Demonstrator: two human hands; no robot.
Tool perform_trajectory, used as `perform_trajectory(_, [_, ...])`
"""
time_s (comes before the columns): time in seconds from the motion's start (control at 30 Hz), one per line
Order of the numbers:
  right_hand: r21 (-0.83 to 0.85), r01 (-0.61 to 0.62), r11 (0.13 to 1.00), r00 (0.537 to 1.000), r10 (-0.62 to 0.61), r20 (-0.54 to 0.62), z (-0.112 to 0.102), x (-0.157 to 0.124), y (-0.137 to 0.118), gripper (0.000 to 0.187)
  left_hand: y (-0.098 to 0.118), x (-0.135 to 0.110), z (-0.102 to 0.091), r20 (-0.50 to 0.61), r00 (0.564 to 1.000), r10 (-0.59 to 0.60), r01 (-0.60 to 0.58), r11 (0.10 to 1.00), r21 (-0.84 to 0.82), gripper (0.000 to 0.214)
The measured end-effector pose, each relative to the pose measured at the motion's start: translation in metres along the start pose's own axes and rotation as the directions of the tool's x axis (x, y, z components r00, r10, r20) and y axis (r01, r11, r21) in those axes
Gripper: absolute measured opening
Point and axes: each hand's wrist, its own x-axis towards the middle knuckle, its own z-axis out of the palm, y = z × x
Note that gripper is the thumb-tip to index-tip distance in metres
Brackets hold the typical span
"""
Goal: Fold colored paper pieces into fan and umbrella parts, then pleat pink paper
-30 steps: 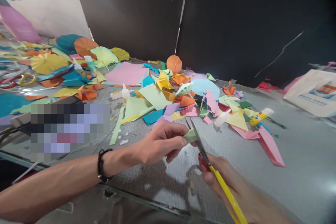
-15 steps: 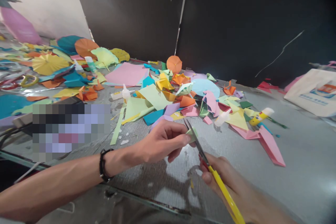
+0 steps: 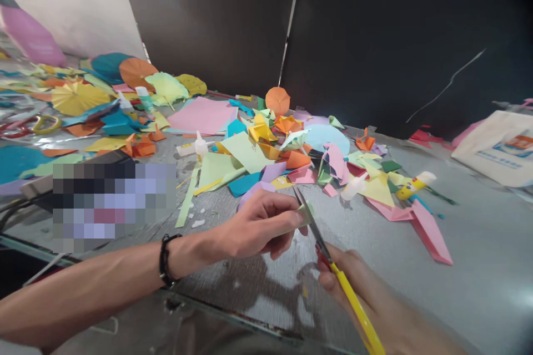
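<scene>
My left hand [image 3: 258,224] pinches a small folded piece of light green paper [image 3: 307,213] between thumb and fingertips, just above the grey table. My right hand [image 3: 366,299] comes in from the lower right and grips yellow-handled scissors [image 3: 333,266]. Their dark blades point up and left, and the green paper sits against them. A black band circles my left wrist.
Coloured paper scraps and folded shapes [image 3: 266,150] litter the grey table [image 3: 478,255] behind my hands. Glue bottles [image 3: 412,185] lie among them. Paper umbrellas [image 3: 75,97] sit at the far left, a white bag [image 3: 499,147] at the far right. Dark panels stand behind.
The scissor blades have closed further across the green paper and my left hand has shifted slightly. Little else has moved.
</scene>
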Motion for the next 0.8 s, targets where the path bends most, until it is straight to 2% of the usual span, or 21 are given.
perform_trajectory(0.2, [0.022, 0.015, 1.000, 0.999, -0.015, -0.029, -0.005, 0.005, -0.004, 0.066, 0.001, 0.001, -0.001, -0.004, 1.000, 0.021, -0.021, 1.000, 0.011, 0.030])
perform_trajectory(0.43, [0.047, 0.067, 0.997, 0.998, -0.068, 0.010, -0.009, 0.007, -0.008, 0.079, 0.004, 0.000, 0.000, 0.008, 0.998, -0.060, 0.060, 0.998, 0.012, 0.028])
perform_trajectory(0.53, [0.042, 0.063, 0.997, 0.998, -0.063, 0.019, -0.008, 0.006, -0.004, 0.078, 0.005, -0.001, 0.000, 0.017, 0.998, -0.059, 0.059, 0.998, 0.005, 0.026])
perform_trajectory(0.8, [0.046, -0.056, 0.997, 0.995, 0.052, 0.082, -0.001, -0.001, 0.008, 0.064, 0.001, 0.001, 0.000, 0.038, 0.999, -0.028, 0.029, 0.999, -0.030, 0.024])
